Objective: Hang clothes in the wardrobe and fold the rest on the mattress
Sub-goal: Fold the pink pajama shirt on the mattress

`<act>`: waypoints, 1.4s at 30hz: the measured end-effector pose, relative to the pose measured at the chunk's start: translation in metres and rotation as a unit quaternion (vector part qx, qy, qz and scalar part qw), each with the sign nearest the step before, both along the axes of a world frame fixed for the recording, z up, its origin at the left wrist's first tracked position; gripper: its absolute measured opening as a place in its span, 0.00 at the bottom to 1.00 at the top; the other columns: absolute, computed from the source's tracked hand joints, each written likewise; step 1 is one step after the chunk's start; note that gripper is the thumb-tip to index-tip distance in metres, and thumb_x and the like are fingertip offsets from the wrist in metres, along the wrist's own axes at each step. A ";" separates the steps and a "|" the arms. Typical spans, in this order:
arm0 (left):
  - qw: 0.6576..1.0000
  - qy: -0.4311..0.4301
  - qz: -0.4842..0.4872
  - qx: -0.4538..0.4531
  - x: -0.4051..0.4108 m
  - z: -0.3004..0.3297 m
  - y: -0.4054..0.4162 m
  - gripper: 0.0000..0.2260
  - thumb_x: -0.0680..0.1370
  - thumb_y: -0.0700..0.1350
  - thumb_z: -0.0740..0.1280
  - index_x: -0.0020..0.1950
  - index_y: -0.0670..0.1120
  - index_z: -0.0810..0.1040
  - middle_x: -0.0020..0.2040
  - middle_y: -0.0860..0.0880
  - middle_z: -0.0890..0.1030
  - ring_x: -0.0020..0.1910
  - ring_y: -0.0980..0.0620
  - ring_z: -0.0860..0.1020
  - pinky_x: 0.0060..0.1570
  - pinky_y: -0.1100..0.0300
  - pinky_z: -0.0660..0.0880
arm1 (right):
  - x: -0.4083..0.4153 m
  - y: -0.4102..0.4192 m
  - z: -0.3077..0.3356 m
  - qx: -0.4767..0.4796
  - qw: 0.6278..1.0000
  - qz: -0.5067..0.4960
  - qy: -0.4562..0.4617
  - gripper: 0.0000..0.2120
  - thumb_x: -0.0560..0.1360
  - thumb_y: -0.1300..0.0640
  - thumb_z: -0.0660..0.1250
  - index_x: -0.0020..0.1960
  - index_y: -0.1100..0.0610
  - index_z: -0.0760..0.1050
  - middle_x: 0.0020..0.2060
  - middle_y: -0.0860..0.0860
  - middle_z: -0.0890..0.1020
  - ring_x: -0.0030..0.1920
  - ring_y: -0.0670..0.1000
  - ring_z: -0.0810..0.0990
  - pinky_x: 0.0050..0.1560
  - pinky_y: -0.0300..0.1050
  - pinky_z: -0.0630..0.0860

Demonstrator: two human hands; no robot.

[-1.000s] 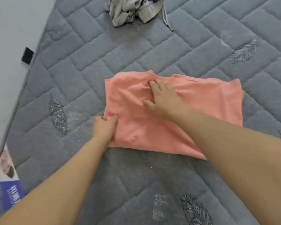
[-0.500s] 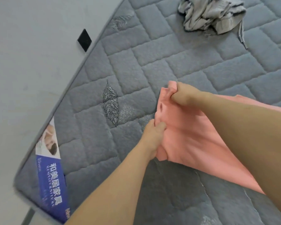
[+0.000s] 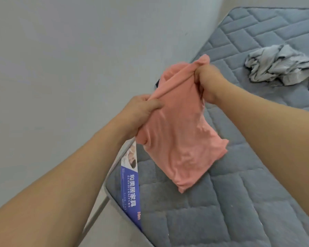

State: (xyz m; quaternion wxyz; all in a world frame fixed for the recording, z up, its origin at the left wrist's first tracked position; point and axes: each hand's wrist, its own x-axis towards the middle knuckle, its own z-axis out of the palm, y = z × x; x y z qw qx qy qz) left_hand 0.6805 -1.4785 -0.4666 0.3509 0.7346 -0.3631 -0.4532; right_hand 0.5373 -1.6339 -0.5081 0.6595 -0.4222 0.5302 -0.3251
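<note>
Change noted: a second ago the pink garment (image 3: 178,132) lay flat on the mattress (image 3: 239,202), your right palm spread on its middle and your left hand holding its near-left corner. Half a second ago both hands bunched its left edge. It is now clear of the surface at the top, held up over the mattress's left edge near the wall (image 3: 70,59), with its lower end hanging down toward the quilting; whether that end touches cannot be confirmed.

Hands: your left hand (image 3: 143,109) grips one upper corner, fingers curled round the cloth. Your right hand (image 3: 207,79) grips the other, fist closed on a gathered ridge of fabric. The edge between them is pulled taut.

Judgement: the flat stage of the fold is abandoned or complete, and the piece is being carried or re-presented (the view has swung left as well). Nothing here shows the wardrobe, so which branch of the task this serves cannot be settled.

Materials: the garment is a thin, soft knit, matte, falling in loose vertical ripples and narrowing toward its hanging end. The mattress is grey, plush, quilted in staggered rectangular panels. A blue printed label (image 3: 130,189) sits at its corner. A grey crumpled garment (image 3: 278,65), dark-trimmed, lies in a heap well apart, unfolded.
</note>
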 end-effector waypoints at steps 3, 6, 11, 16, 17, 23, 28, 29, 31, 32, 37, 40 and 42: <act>0.999 0.004 -0.052 -0.012 -0.040 0.059 0.010 0.13 0.69 0.47 0.70 0.48 0.42 0.82 0.42 0.42 0.83 0.40 0.46 0.80 0.43 0.53 0.77 | -0.039 0.015 0.054 -0.005 0.996 -0.024 -0.088 0.07 0.59 0.65 0.53 0.32 0.58 0.69 0.19 0.48 0.66 0.23 0.48 0.65 0.24 0.33 0.57; 0.994 -0.021 -0.106 -0.007 -0.099 0.086 0.027 0.08 0.69 0.48 0.70 0.44 0.45 0.79 0.39 0.44 0.81 0.38 0.48 0.78 0.41 0.54 0.75 | -0.100 0.035 0.074 -0.030 0.994 -0.049 -0.095 0.13 0.60 0.66 0.51 0.39 0.56 0.70 0.26 0.49 0.62 0.29 0.49 0.61 0.29 0.39 0.55; 0.978 -0.081 -0.190 0.041 -0.197 0.041 0.055 0.13 0.70 0.51 0.70 0.48 0.43 0.79 0.37 0.51 0.80 0.36 0.53 0.76 0.39 0.56 0.73 | -0.216 0.088 0.019 0.008 0.993 -0.088 -0.072 0.10 0.59 0.64 0.50 0.37 0.56 0.65 0.29 0.53 0.64 0.30 0.51 0.65 0.32 0.43 0.59; 0.940 -0.087 -0.298 0.139 -0.316 -0.090 0.110 0.09 0.70 0.52 0.70 0.46 0.50 0.78 0.38 0.54 0.81 0.34 0.59 0.77 0.36 0.61 0.74 | -0.352 0.163 -0.118 0.137 0.985 -0.075 0.070 0.21 0.78 0.65 0.50 0.64 0.56 0.73 0.46 0.57 0.79 0.46 0.56 0.79 0.39 0.46 0.75; 0.929 -0.079 -0.325 0.160 -0.338 -0.116 0.122 0.08 0.71 0.52 0.70 0.45 0.50 0.78 0.37 0.55 0.81 0.33 0.60 0.76 0.35 0.62 0.73 | -0.376 0.177 -0.144 0.179 0.972 -0.067 0.135 0.17 0.82 0.57 0.53 0.67 0.59 0.71 0.49 0.58 0.79 0.49 0.57 0.80 0.45 0.50 0.79; 0.898 -0.062 -0.368 0.233 -0.371 -0.198 0.150 0.14 0.74 0.58 0.67 0.56 0.54 0.79 0.49 0.52 0.83 0.47 0.51 0.80 0.49 0.55 0.77 | -0.424 0.217 -0.220 0.225 0.945 -0.026 0.235 0.22 0.82 0.60 0.53 0.74 0.67 0.63 0.43 0.54 0.73 0.36 0.55 0.72 0.37 0.42 0.71; 0.943 -0.027 -0.260 0.208 -0.291 -0.198 0.136 0.12 0.78 0.60 0.65 0.49 0.54 0.81 0.47 0.54 0.84 0.46 0.55 0.82 0.49 0.60 0.78 | -0.345 0.173 -0.176 0.119 0.950 0.093 0.274 0.29 0.72 0.63 0.58 0.73 0.55 0.66 0.55 0.56 0.76 0.50 0.57 0.75 0.43 0.45 0.68; 0.948 -0.039 -0.244 0.200 -0.271 -0.197 0.129 0.13 0.78 0.60 0.65 0.48 0.52 0.81 0.46 0.53 0.84 0.45 0.54 0.82 0.47 0.60 0.77 | -0.326 0.162 -0.167 0.076 0.944 0.131 0.291 0.20 0.71 0.63 0.60 0.62 0.57 0.72 0.52 0.57 0.76 0.47 0.56 0.74 0.41 0.46 0.66; 0.958 -0.057 -0.217 0.177 -0.234 -0.200 0.112 0.14 0.79 0.60 0.63 0.46 0.50 0.80 0.43 0.54 0.82 0.44 0.54 0.80 0.44 0.59 0.75 | -0.291 0.140 -0.155 0.024 0.931 0.176 0.320 0.02 0.71 0.60 0.63 0.41 0.56 0.70 0.41 0.55 0.76 0.37 0.53 0.72 0.35 0.46 0.63; 0.963 -0.070 -0.204 0.164 -0.218 -0.203 0.102 0.14 0.80 0.60 0.63 0.46 0.51 0.79 0.44 0.55 0.81 0.44 0.54 0.79 0.43 0.58 0.73 | -0.273 0.128 -0.153 0.009 0.929 0.185 0.320 0.07 0.71 0.58 0.65 0.37 0.55 0.68 0.37 0.53 0.76 0.35 0.51 0.72 0.33 0.46 0.63; 0.968 -0.156 -0.150 0.130 -0.159 -0.250 0.055 0.12 0.80 0.59 0.60 0.49 0.51 0.74 0.51 0.54 0.79 0.54 0.47 0.77 0.48 0.53 0.70 | -0.201 0.078 -0.191 -0.099 0.890 0.225 0.385 0.08 0.76 0.51 0.65 0.45 0.57 0.73 0.45 0.53 0.79 0.47 0.56 0.76 0.42 0.47 0.69; 0.940 -0.250 -0.153 0.174 -0.145 -0.287 0.039 0.14 0.80 0.59 0.59 0.52 0.48 0.70 0.60 0.45 0.72 0.62 0.41 0.69 0.61 0.47 0.68 | -0.179 0.053 -0.232 -0.164 0.844 0.209 0.467 0.15 0.79 0.42 0.62 0.53 0.54 0.72 0.56 0.58 0.75 0.58 0.61 0.74 0.56 0.54 0.71; 0.925 -0.289 -0.150 0.198 -0.143 -0.302 0.036 0.16 0.81 0.59 0.57 0.58 0.48 0.70 0.64 0.44 0.67 0.65 0.40 0.64 0.64 0.46 0.63 | -0.168 0.047 -0.255 -0.175 0.824 0.209 0.497 0.20 0.79 0.38 0.58 0.58 0.53 0.72 0.60 0.58 0.72 0.61 0.63 0.72 0.60 0.59 0.69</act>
